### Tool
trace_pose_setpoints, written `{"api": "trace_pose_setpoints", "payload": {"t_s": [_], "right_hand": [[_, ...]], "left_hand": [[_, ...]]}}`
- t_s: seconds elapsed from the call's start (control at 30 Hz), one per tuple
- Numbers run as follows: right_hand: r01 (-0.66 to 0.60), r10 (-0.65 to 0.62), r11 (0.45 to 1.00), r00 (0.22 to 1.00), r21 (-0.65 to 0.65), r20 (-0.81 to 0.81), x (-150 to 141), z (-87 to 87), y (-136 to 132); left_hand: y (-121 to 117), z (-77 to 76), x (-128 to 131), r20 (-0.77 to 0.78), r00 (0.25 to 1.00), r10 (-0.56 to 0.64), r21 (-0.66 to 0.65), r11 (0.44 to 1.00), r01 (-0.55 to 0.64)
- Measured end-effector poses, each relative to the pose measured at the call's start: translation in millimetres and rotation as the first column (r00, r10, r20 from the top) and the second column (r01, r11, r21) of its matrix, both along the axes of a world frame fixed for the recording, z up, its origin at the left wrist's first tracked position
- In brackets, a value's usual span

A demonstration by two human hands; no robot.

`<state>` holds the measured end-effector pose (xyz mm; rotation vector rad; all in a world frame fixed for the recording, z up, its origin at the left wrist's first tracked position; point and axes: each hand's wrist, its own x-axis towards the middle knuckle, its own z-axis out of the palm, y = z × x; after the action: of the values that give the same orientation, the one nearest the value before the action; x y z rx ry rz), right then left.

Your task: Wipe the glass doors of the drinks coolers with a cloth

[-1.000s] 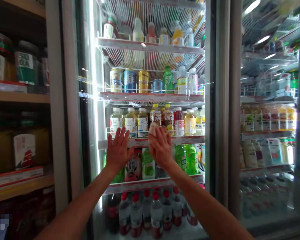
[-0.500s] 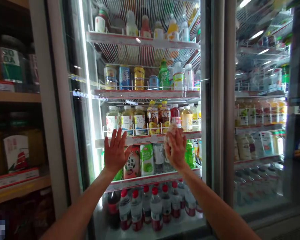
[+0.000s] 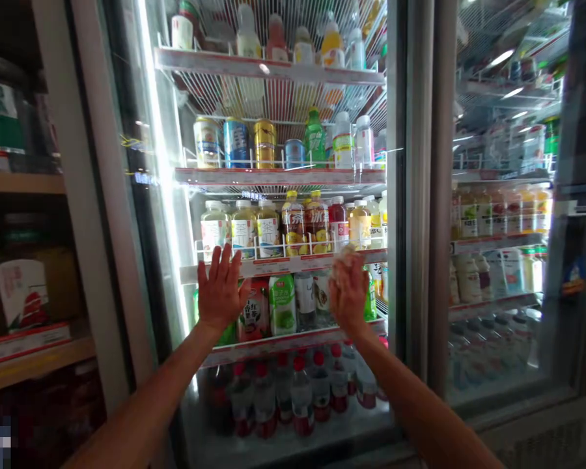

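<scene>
My left hand point(image 3: 219, 290) is flat with fingers spread against the glass door of a lit drinks fridge, holding nothing. Under my right hand point(image 3: 353, 303) a pale, crumpled cloth point(image 3: 340, 273) is pressed to the same glass. The right hand is somewhat blurred, and its palm hides part of the cloth. Behind the glass, near my hands, stand tea bottles point(image 3: 268, 229) on one shelf. A green-and-white carton-like pack point(image 3: 282, 305) is on the shelf below.
A metal door frame point(image 3: 417, 195) runs upright at the right, with another glass-fronted fridge beyond it holding juice bottles point(image 3: 508, 212). Wooden shelves point(image 3: 24, 361) with jars stand at the left. Red-capped bottles point(image 3: 301, 397) fill the fridge bottom.
My right hand and the cloth have shifted slightly to the right across the glass. The left hand keeps its place on the door. The view has turned a little.
</scene>
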<state>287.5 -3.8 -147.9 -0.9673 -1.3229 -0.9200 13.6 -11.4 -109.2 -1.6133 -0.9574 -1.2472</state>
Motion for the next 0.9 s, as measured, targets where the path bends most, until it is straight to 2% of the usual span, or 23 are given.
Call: {"api": "trace_pose_setpoints", "payload": {"t_s": [0.07, 0.1, 0.17, 0.23, 0.3, 0.33, 0.4, 0.43, 0.47, 0.53, 0.6, 0.63, 0.7, 0.73, 0.8, 0.87, 0.9], "right_hand": [[-0.057, 0.072, 0.996, 0.972, -0.072, 0.222, -34, -6.4, -10], [-0.068, 0.095, 0.993, 0.95, -0.1, 0.297, -41, -8.9, -14], [-0.059, 0.097, 0.991, 0.934, -0.117, 0.344, -33, -12.2, -16], [-0.022, 0.042, 0.996, 0.972, -0.091, 0.232, 0, -13.1, -12], [0.032, -0.034, 0.997, 0.999, -0.066, -0.026, 39, -12.1, -4], [0.057, -0.067, 0.996, 0.984, -0.063, -0.165, 53, -11.4, -1], [0.088, -0.105, 0.994, 0.938, -0.067, -0.329, 61, -11.9, 2], [0.085, -0.102, 0.994, 0.942, -0.067, -0.32, 54, -13.6, 1], [0.068, -0.083, 0.995, 0.964, -0.069, -0.252, 41, -16.4, -2], [0.014, -0.015, 0.994, 1.0, -0.104, -0.016, 7, -24.5, -10], [-0.032, 0.069, 0.984, 0.975, -0.173, 0.211, -20, -33.2, -19], [-0.041, 0.097, 0.979, 0.954, -0.199, 0.284, -24, -37.0, -22], [-0.038, 0.104, 0.978, 0.941, -0.205, 0.323, -12, -42.2, -23], [-0.025, 0.077, 0.982, 0.958, -0.187, 0.277, 3, -43.2, -21], [0.026, -0.02, 0.989, 0.999, -0.143, 0.046, 41, -41.8, -13], [0.078, -0.104, 0.99, 0.969, -0.119, -0.225, 69, -37.7, -6], [0.088, -0.12, 0.989, 0.945, -0.115, -0.303, 73, -36.1, -4]], "left_hand": [[-2, -4.9, 2, 0.007, 1.0, -0.002, 0.001, 1.0, 0.002], [-3, -10.2, 4, 0.01, 1.0, 0.001, -0.002, 1.0, -0.001], [-8, -26.5, 7, 0.008, 1.0, 0.0, -0.021, 1.0, 0.0], [-13, -47.1, 10, -0.003, 1.0, -0.002, -0.059, 0.998, 0.002], [-16, -65.8, 11, -0.019, 1.0, -0.003, -0.096, 0.995, 0.001], [-17, -72.9, 12, -0.019, 1.0, 0.0, -0.105, 0.994, -0.002], [-17, -81.4, 15, -0.002, 1.0, 0.006, -0.105, 0.994, -0.006], [-17, -83.2, 16, 0.012, 1.0, 0.008, -0.101, 0.995, -0.007], [-17, -83.9, 17, 0.025, 1.0, 0.011, -0.1, 0.995, -0.008], [-18, -84.3, 19, 0.041, 0.999, 0.014, -0.111, 0.994, -0.009], [-20, -85.6, 20, 0.037, 0.999, 0.008, -0.13, 0.991, -0.003], [-22, -87.1, 20, 0.035, 0.999, 0.004, -0.137, 0.991, 0.001], [-25, -91.6, 19, 0.036, 0.999, -0.004, -0.141, 0.99, 0.01], [-25, -94.2, 19, 0.036, 0.999, -0.008, -0.141, 0.99, 0.013], [-25, -99.0, 19, 0.038, 0.999, -0.004, -0.14, 0.99, 0.01], [-22, -102.4, 20, 0.049, 0.999, 0.018, -0.131, 0.991, -0.011], [-20, -103.4, 21, 0.056, 0.998, 0.034, -0.124, 0.992, -0.026]]}}
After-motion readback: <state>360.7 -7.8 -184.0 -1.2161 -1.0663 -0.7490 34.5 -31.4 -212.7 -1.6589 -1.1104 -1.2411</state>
